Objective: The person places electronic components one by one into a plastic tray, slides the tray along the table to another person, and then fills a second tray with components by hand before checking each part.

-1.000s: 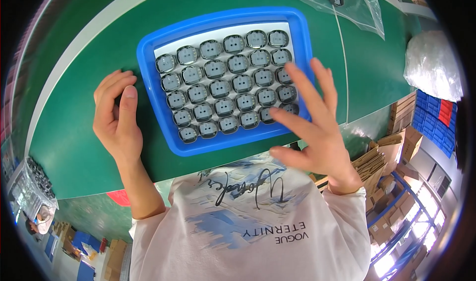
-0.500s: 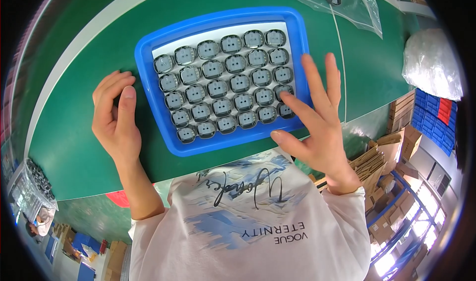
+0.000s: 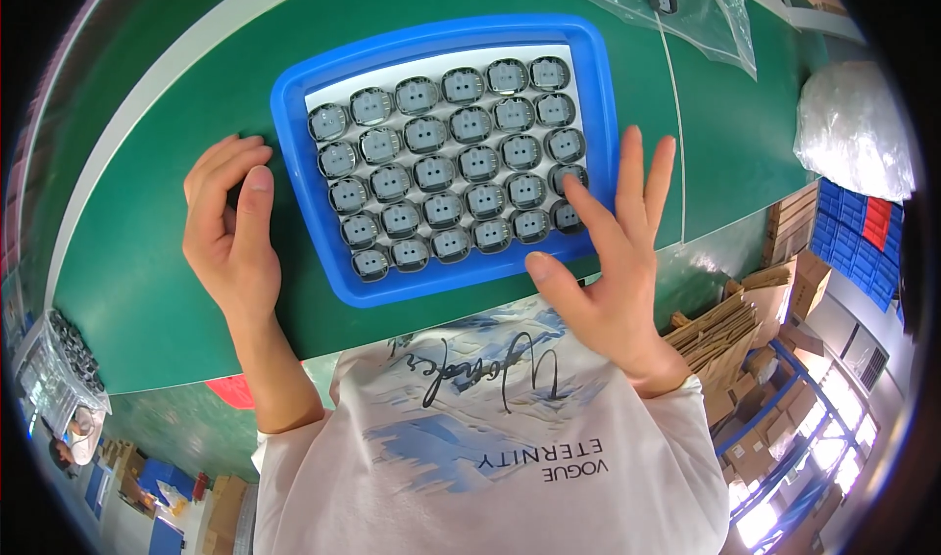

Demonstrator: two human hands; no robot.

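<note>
A blue plastic tray [image 3: 294,188] rests on the green table, lined with a white sheet [image 3: 338,93]. Rows of small rounded grey-and-black casings [image 3: 433,173] sit in it, each with two dark dots at its middle. My right hand [image 3: 613,251] hovers at the tray's right side with fingers spread. Its index fingertip is over or on a casing [image 3: 568,176] in the right column, partly covering it; the thumb lies above the near rim. Left of the tray, my left hand [image 3: 231,232] rests near the table with loosely curled fingers and thumb apart, holding nothing visible.
A clear plastic bag [image 3: 720,26] with dark parts lies at the far right, a bundle of clear plastic [image 3: 855,119] beyond it. Another bag of dark parts [image 3: 71,359] is at far left. Cardboard boxes [image 3: 730,344] and a blue rack [image 3: 765,398] stand off the table's right.
My right hand has shifted slightly left, its fingers more upright, the index staying at the same right-column casing. The tray appears slightly shifted right in view. My left hand has barely moved.
</note>
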